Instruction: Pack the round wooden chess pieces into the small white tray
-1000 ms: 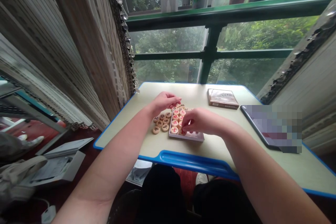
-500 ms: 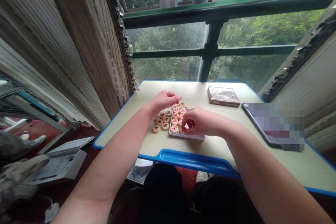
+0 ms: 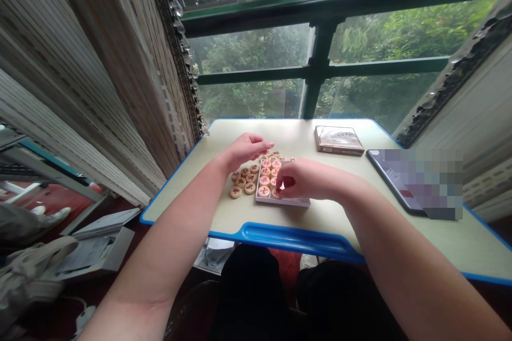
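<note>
A shallow box tray (image 3: 296, 202) lies on the pale table (image 3: 224, 213) and holds several round wooden pieces with red marks (image 3: 265, 171). Several loose pieces with dark marks (image 3: 242, 181) sit just left of the tray. My right hand (image 3: 306, 178) rests over the tray, its fingertips pinched on a red-marked piece near the tray's front. My left hand (image 3: 246, 147) hovers over the far pieces with fingers curled together; whether it holds one is hidden.
The box lid (image 3: 338, 139) lies at the far right of the table, a dark tablet (image 3: 416, 181) beside it. The table has a blue rim with a groove (image 3: 292, 237) at the front. A window and blinds stand close behind; papers lie on the floor left.
The view has tilted slightly, so everything sits higher. My right hand's fingers have shifted a little toward the tray's front. My left hand stays over the far pieces.
</note>
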The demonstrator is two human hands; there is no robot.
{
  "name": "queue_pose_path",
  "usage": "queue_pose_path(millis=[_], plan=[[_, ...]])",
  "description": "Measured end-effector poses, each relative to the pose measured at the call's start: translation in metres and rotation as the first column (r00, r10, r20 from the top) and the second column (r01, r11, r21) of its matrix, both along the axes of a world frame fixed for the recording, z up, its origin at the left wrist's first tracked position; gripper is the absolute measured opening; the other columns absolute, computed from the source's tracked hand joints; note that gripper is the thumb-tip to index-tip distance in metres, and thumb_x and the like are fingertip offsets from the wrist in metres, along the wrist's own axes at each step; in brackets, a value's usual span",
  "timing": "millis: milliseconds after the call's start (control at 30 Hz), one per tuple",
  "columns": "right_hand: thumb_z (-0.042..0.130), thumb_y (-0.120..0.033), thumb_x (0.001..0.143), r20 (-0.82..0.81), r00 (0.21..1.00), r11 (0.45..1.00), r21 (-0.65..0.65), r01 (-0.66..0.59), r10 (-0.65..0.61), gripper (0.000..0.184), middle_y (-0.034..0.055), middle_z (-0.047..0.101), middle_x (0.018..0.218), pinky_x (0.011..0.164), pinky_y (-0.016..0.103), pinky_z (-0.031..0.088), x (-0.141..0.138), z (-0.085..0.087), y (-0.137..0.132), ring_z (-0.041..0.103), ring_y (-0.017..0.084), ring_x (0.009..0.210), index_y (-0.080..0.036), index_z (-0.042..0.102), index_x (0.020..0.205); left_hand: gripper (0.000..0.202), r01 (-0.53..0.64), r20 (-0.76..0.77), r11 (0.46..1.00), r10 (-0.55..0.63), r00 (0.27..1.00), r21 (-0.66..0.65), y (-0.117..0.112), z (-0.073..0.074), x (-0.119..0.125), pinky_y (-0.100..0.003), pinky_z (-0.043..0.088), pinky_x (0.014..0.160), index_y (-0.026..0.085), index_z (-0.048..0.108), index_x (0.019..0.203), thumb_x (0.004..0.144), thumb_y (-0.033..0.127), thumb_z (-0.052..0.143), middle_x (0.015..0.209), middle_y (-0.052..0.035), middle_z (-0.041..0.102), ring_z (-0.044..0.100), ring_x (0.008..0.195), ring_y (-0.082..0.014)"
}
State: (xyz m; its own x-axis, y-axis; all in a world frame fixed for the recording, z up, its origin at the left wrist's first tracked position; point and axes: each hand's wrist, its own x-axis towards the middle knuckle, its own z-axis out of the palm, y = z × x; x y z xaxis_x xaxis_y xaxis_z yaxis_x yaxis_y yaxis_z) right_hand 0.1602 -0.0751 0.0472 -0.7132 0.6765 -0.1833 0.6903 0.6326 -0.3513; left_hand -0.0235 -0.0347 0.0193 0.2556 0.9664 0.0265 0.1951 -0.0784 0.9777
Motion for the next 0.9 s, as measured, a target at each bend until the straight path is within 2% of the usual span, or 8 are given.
queue_pose_path(millis=[233, 400, 667, 900], plan=[[0.057, -0.022, 0.068, -0.017, 0.999, 0.999, 0.004, 0.036, -0.036, 0.011, 0.0008, 0.061, 0.066, 0.049, 0.022, 0.029, 0.0006, 0.0017, -0.0005, 0.045, 0.009, 0.054, -0.018, 0.066, 0.072, 0.033, 0.011, -0.062, 0.999, -0.013, 0.998, -0.032, -0.0013, -0.0001, 0.0017, -0.021, 0.021, 0.045, 0.013, 0.050, 0.055, 0.062, 0.037, 0.072, 0.051, 0.0042, 0.043, 0.031, 0.045, -0.0028], [0.054, -0.018, 0.064, 0.105, 0.994, 0.996, -0.082, 0.041, -0.032, 0.009, -0.0008, 0.056, 0.055, 0.046, 0.022, 0.029, 0.0038, 0.0036, 0.0005, 0.044, 0.009, 0.049, -0.017, 0.061, 0.059, 0.032, 0.006, -0.056, 1.000, -0.008, 0.998, -0.030, -0.0015, 0.0007, 0.0012, -0.021, 0.021, 0.045, 0.013, 0.051, 0.057, 0.063, 0.036, 0.071, 0.051, 0.0045, 0.042, 0.032, 0.045, -0.0028], [0.053, -0.021, 0.064, 0.156, 0.987, 0.999, 0.015, 0.046, -0.048, 0.011, 0.0014, 0.059, 0.055, 0.045, 0.023, 0.029, -0.0012, -0.0054, 0.0041, 0.045, 0.011, 0.049, -0.017, 0.063, 0.059, 0.034, 0.021, -0.090, 0.999, -0.024, 0.996, -0.034, 0.0000, -0.0013, 0.0001, -0.021, 0.020, 0.045, 0.013, 0.051, 0.058, 0.062, 0.040, 0.072, 0.052, 0.0043, 0.043, 0.030, 0.045, -0.0028], [0.056, -0.020, 0.063, 0.145, 0.988, 0.999, 0.007, 0.054, -0.054, 0.009, 0.0014, 0.060, 0.056, 0.045, 0.022, 0.029, -0.0024, -0.0043, 0.0041, 0.046, 0.010, 0.048, -0.017, 0.064, 0.060, 0.034, 0.014, -0.114, 1.000, -0.016, 0.993, -0.019, 0.0006, -0.0022, -0.0007, -0.022, 0.020, 0.044, 0.013, 0.053, 0.059, 0.063, 0.041, 0.071, 0.052, 0.0044, 0.042, 0.030, 0.045, -0.0032]])
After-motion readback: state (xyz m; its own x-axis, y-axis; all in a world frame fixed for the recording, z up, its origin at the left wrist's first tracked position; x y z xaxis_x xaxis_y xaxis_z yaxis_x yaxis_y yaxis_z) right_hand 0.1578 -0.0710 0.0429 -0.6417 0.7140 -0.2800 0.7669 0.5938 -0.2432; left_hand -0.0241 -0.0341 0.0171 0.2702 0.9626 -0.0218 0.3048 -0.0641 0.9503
